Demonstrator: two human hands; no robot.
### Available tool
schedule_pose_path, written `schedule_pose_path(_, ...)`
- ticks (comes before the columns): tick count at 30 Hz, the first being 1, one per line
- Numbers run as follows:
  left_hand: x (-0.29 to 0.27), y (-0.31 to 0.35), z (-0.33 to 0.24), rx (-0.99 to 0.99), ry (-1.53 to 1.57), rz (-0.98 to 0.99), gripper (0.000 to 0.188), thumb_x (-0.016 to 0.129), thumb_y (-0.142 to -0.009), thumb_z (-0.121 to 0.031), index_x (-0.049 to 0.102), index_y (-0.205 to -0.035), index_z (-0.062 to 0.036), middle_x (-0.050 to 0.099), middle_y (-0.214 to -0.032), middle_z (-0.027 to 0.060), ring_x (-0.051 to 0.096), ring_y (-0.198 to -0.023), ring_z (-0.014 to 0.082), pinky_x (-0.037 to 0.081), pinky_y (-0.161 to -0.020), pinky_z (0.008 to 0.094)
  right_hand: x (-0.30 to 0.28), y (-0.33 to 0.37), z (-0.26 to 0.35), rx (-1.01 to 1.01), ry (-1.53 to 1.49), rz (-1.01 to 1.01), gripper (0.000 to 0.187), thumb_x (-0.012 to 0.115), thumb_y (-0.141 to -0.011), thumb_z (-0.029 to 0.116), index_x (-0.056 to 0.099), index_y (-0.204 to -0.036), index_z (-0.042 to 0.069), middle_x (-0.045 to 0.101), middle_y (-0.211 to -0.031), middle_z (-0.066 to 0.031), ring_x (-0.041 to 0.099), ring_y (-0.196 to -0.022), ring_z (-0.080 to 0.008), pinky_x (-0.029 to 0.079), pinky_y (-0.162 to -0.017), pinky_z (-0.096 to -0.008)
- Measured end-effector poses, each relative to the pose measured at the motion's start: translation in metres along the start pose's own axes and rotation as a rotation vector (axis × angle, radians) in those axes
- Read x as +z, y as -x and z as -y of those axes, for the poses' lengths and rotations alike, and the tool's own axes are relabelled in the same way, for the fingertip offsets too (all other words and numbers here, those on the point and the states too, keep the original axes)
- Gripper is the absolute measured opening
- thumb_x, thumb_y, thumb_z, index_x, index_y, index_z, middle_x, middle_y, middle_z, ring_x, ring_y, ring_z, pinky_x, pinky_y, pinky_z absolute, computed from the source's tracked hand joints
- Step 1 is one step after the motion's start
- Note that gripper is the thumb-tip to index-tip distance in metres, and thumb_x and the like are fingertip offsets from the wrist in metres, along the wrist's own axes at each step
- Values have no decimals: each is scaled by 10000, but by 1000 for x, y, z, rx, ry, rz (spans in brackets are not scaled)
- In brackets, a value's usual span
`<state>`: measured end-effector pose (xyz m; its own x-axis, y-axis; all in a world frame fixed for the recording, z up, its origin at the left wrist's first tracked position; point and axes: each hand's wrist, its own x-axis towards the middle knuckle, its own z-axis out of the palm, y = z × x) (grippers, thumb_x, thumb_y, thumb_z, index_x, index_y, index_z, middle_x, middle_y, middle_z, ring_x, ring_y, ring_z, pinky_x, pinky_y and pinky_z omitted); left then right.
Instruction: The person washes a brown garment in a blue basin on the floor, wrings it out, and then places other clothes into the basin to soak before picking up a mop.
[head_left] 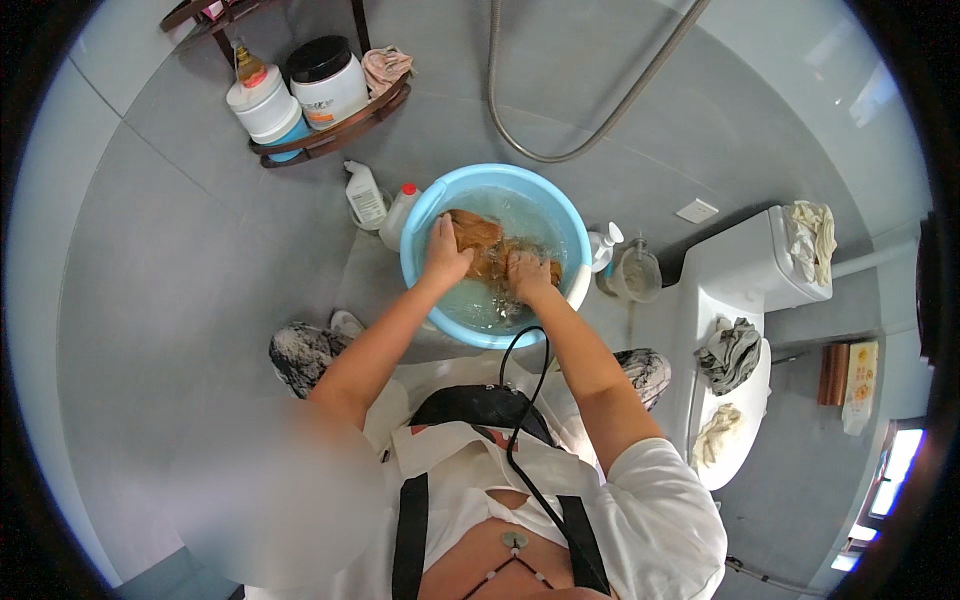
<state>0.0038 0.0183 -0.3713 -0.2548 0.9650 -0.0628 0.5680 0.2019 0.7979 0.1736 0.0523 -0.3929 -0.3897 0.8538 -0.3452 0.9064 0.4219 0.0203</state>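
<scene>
A light blue basin (425, 210) full of water stands on the grey floor in front of me. An orange-brown cloth (482, 238) lies soaked in it. My left hand (443, 255) grips the cloth's left part at the basin's near left side. My right hand (528, 275) is closed on the cloth's right part, partly under the water. Both forearms reach forward from the lower edge of the view.
Two white bottles (368, 195) stand left of the basin; a pump bottle (604, 246) and a clear jar (638, 273) stand to its right. A corner rack (330, 135) holds tubs. A white toilet (745, 300) with cloths on it is at right. A shower hose (600, 125) hangs behind.
</scene>
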Motion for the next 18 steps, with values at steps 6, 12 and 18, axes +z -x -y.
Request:
schedule_pose_path(6,-17,8,0,140,-67,44,719,635,-706,-161,253,-1295,-1,227,-1343,216,220,-1252,345,213,-1030,385,-49,2,-10,-120,269,94,264,474,-785,148,597,-1019,150,569,-1045,-72,507,-1026,-250,242,-900,-604)
schedule_pose_path(12,-37,10,-16,283,-91,170,934,717,-625,-317,178,-1336,-42,154,-1371,216,149,-1273,357,179,-1038,413,-116,29,-38,-275,-688,-316,376,555,-619,-20,586,-987,55,560,-893,-180,513,-897,-360,412,-822,-332)
schedule_pose_path(18,-51,8,-71,498,25,159,1156,789,-514,-356,54,-1355,-57,109,-1384,203,121,-1277,365,170,-1037,446,-180,57,-23,-264,-1168,-619,458,582,-580,-21,505,-1026,49,565,-847,-95,552,-778,-212,438,-730,-283)
